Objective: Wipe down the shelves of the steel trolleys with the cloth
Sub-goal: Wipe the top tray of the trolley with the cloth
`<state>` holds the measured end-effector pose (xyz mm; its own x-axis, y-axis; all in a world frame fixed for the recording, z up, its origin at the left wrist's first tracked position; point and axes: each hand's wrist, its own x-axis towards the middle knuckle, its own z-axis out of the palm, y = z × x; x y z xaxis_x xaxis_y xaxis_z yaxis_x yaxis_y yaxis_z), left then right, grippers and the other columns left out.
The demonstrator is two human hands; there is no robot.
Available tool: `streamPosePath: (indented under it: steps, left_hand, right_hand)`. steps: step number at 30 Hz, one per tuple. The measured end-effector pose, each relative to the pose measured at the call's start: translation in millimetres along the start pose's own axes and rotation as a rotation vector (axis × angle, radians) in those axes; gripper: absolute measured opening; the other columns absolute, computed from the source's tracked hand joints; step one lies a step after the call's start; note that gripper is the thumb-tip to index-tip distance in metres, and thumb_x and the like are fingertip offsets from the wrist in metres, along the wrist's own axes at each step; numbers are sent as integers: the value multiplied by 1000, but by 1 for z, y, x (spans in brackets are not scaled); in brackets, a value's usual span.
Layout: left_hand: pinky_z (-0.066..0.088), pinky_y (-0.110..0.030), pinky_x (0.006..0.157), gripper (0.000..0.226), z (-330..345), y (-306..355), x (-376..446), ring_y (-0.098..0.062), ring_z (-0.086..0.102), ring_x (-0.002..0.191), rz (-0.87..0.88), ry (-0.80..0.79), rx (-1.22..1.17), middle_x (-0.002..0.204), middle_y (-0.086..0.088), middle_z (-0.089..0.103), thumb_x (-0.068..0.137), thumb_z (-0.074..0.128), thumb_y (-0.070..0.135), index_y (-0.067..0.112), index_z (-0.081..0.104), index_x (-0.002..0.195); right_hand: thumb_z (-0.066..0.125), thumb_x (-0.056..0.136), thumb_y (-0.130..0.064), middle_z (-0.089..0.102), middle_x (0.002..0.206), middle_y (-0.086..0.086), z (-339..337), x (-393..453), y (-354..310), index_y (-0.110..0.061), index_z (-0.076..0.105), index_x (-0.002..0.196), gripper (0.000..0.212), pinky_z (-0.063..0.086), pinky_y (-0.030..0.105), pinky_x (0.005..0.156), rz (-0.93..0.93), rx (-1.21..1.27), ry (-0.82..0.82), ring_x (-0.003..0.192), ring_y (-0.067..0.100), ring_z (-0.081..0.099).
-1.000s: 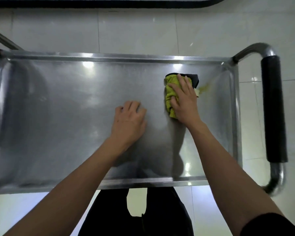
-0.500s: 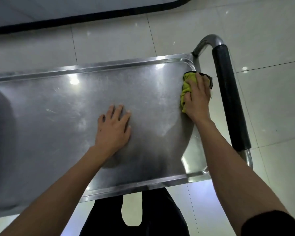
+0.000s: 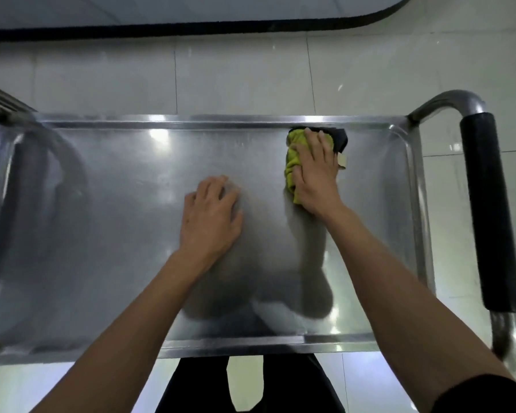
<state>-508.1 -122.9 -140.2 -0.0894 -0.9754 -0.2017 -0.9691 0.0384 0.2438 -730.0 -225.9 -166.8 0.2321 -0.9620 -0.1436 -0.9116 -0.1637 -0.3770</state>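
The top shelf of a steel trolley (image 3: pixel 116 222) fills the view from above, shiny and rimmed. A yellow-green cloth with a black edge (image 3: pixel 294 158) lies bunched against the far rim, right of centre. My right hand (image 3: pixel 316 171) presses flat on the cloth, fingers spread and pointing to the far rim. My left hand (image 3: pixel 210 216) rests palm-down on the bare steel at mid-shelf, its fingers bent a little and holding nothing.
The trolley's push handle with a black grip (image 3: pixel 489 210) runs along the right end. Steel tubes (image 3: pixel 0 102) of another frame show at the far left. Pale floor tiles (image 3: pixel 251 79) and a dark-edged mat (image 3: pixel 191 25) lie beyond.
My right hand and the cloth have slid left along the far rim, away from the right end by the handle. My left hand stays near mid-shelf. The camera view has swung back square.
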Motion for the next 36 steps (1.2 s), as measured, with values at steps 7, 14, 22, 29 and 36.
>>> streamPosePath:
  steps: [7,14,22,29,36]
  left_hand:
    - [40,-46,99,49,0,-61,-19,-29,38,141,59,-118,70,152,-4,45,92,56,37,21,56,138]
    - [41,-44,97,52,2,-82,-33,-28,39,141,99,-61,58,148,-5,48,92,48,38,19,55,139]
    - [37,-46,104,56,0,-69,-35,-30,31,147,34,-101,75,156,-7,39,92,52,36,18,48,144]
    - [33,-50,107,52,-5,-23,-17,-35,25,146,-111,-165,122,151,-12,38,89,55,37,14,51,135]
    - [30,-48,112,51,13,134,17,-29,28,146,219,-183,-4,156,-5,35,90,47,41,27,50,139]
  right_hand:
    - [40,101,-24,10,165,-1,41,49,-123,-19,38,149,48,6,47,121,-205,-8,-106,153,22,-1]
    - [45,99,-22,18,164,-3,65,65,-189,-19,40,149,50,5,44,122,-380,20,-152,153,20,5]
    - [50,92,-16,25,162,2,44,62,-132,-19,53,137,45,15,49,121,-263,95,-30,152,25,12]
    - [49,88,-12,28,160,8,-9,45,4,-14,52,137,50,15,45,122,-12,94,95,150,32,17]
    - [42,99,-25,20,162,7,-49,17,112,-19,41,145,47,16,49,121,212,4,159,150,30,12]
